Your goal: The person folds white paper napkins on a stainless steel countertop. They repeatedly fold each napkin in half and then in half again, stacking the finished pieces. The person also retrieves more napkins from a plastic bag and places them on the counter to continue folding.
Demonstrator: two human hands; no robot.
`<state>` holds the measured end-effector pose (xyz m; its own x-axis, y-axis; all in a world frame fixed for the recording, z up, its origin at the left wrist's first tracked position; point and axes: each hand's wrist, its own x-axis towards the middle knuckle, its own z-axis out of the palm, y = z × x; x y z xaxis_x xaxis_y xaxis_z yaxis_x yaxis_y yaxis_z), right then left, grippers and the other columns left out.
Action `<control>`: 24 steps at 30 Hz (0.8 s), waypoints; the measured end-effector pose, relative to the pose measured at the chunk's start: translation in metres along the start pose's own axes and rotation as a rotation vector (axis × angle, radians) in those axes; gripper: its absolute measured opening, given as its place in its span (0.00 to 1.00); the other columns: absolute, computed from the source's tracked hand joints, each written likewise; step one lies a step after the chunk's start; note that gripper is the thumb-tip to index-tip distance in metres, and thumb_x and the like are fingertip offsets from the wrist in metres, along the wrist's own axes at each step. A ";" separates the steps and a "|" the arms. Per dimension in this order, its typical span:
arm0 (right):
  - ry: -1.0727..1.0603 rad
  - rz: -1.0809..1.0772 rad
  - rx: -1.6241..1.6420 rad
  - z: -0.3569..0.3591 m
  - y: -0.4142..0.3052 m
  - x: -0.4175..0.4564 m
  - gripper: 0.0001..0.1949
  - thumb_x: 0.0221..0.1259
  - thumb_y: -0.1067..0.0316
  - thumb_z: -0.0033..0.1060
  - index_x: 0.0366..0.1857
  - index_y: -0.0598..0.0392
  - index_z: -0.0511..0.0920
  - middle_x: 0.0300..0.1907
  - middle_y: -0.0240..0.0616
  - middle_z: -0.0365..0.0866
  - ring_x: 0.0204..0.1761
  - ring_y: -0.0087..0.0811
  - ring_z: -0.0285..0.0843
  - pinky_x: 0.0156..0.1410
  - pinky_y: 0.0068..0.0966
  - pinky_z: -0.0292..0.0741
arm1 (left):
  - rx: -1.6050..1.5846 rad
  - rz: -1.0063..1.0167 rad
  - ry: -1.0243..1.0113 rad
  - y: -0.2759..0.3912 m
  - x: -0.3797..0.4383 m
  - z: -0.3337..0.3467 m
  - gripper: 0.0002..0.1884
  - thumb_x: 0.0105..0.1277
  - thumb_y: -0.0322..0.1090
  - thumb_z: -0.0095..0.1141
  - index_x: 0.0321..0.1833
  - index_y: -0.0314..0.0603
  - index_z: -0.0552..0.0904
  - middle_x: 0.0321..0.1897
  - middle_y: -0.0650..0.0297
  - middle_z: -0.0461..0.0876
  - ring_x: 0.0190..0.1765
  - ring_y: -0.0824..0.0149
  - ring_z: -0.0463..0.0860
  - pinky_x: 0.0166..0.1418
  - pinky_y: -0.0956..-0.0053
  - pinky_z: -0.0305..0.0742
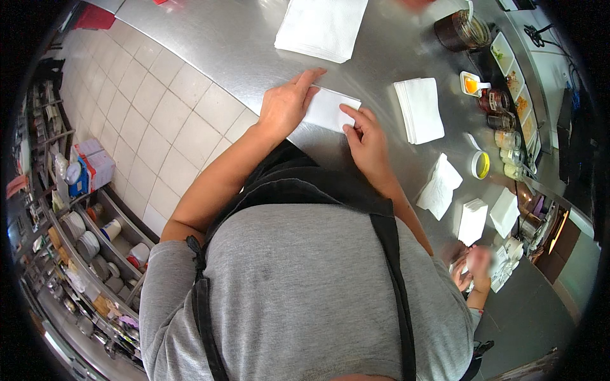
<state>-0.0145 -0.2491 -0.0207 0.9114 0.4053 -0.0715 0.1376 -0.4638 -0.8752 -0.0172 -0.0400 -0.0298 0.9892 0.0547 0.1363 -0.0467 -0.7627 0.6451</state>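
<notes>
A folded white paper napkin point(329, 108) lies on the steel counter point(228, 52) near its front edge. My left hand point(288, 102) rests at the napkin's left end, its fingers reaching over that side. At the right end, my right hand point(366, 133) pinches the edge between thumb and fingers. Beyond my hands is a stack of larger white napkins point(320, 29). A pile of folded napkins point(419, 110) sits to the right of my right hand.
A crumpled napkin point(440, 186) and more folded napkins point(472, 221) lie at right, near another person's hands point(462, 271). Jars point(495, 101), a dark sauce jar point(460, 32) and a tray of toppings point(517, 88) line the far right side. Drawers of dishes point(109, 238) stand at left.
</notes>
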 end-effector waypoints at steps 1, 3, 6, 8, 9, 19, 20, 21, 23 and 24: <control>0.009 0.004 -0.011 0.000 -0.002 0.001 0.19 0.64 0.79 0.59 0.59 0.58 0.81 0.49 0.44 0.77 0.39 0.35 0.78 0.46 0.27 0.75 | 0.002 -0.007 -0.016 0.002 0.000 -0.001 0.18 0.74 0.35 0.56 0.66 0.53 0.76 0.46 0.57 0.88 0.41 0.51 0.88 0.41 0.59 0.83; 0.024 0.004 -0.020 0.000 -0.002 0.001 0.19 0.64 0.79 0.60 0.59 0.60 0.81 0.51 0.45 0.77 0.41 0.37 0.79 0.47 0.28 0.76 | 0.021 0.002 -0.019 0.001 0.000 0.000 0.18 0.74 0.35 0.55 0.66 0.53 0.76 0.50 0.58 0.87 0.40 0.50 0.88 0.40 0.57 0.83; 0.035 -0.014 -0.025 0.001 0.002 0.003 0.19 0.64 0.80 0.59 0.60 0.61 0.80 0.52 0.48 0.76 0.45 0.41 0.80 0.51 0.30 0.76 | 0.083 0.040 0.007 -0.003 0.000 0.004 0.18 0.74 0.36 0.55 0.66 0.53 0.76 0.51 0.59 0.86 0.38 0.52 0.88 0.38 0.59 0.83; 0.037 -0.034 -0.041 0.002 0.003 0.003 0.19 0.64 0.80 0.59 0.60 0.63 0.79 0.53 0.49 0.75 0.48 0.44 0.80 0.54 0.32 0.77 | 0.137 0.048 0.003 -0.003 0.000 0.004 0.18 0.73 0.36 0.57 0.65 0.53 0.77 0.52 0.60 0.87 0.36 0.54 0.89 0.38 0.61 0.83; 0.043 -0.038 -0.060 0.002 0.003 0.004 0.19 0.64 0.80 0.59 0.60 0.63 0.79 0.54 0.50 0.75 0.50 0.46 0.80 0.55 0.33 0.77 | 0.144 0.054 0.002 -0.002 0.000 0.004 0.18 0.73 0.37 0.56 0.65 0.54 0.77 0.51 0.61 0.86 0.35 0.54 0.89 0.37 0.60 0.83; 0.081 -0.245 -0.448 0.005 -0.010 0.003 0.23 0.64 0.70 0.62 0.64 0.57 0.76 0.64 0.49 0.72 0.64 0.48 0.72 0.69 0.50 0.67 | 0.269 0.152 -0.023 -0.005 0.001 0.008 0.23 0.65 0.30 0.52 0.65 0.51 0.76 0.41 0.60 0.81 0.29 0.54 0.86 0.32 0.63 0.82; 0.084 -0.360 -0.587 0.003 -0.014 0.003 0.23 0.65 0.67 0.62 0.65 0.55 0.76 0.66 0.48 0.72 0.67 0.48 0.71 0.72 0.53 0.64 | 0.272 0.169 -0.011 -0.007 0.001 0.009 0.23 0.65 0.29 0.52 0.65 0.51 0.76 0.41 0.60 0.80 0.28 0.54 0.86 0.31 0.63 0.82; -0.011 -0.429 -0.613 0.004 -0.010 0.002 0.25 0.65 0.62 0.63 0.66 0.54 0.75 0.69 0.45 0.70 0.70 0.47 0.68 0.74 0.55 0.60 | 0.258 0.149 -0.036 -0.007 0.003 0.008 0.23 0.65 0.30 0.52 0.65 0.51 0.76 0.42 0.60 0.81 0.32 0.55 0.86 0.35 0.62 0.82; -0.203 -0.568 -0.660 0.009 0.005 0.000 0.29 0.65 0.53 0.63 0.69 0.50 0.73 0.75 0.41 0.66 0.77 0.45 0.61 0.79 0.60 0.52 | 0.229 0.109 -0.085 -0.006 0.006 0.006 0.23 0.65 0.31 0.54 0.65 0.50 0.76 0.44 0.60 0.81 0.38 0.55 0.87 0.43 0.59 0.82; -0.208 -0.550 -0.673 0.011 0.010 -0.002 0.30 0.65 0.51 0.63 0.70 0.50 0.72 0.77 0.39 0.63 0.79 0.44 0.58 0.80 0.60 0.50 | 0.240 0.149 -0.024 -0.005 0.006 0.003 0.23 0.66 0.34 0.56 0.65 0.50 0.76 0.49 0.60 0.82 0.45 0.55 0.85 0.51 0.57 0.80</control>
<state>-0.0196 -0.2458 -0.0344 0.5695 0.8112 0.1328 0.7927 -0.4993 -0.3497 -0.0102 -0.0380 -0.0340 0.9770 -0.0824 0.1966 -0.1603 -0.8920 0.4227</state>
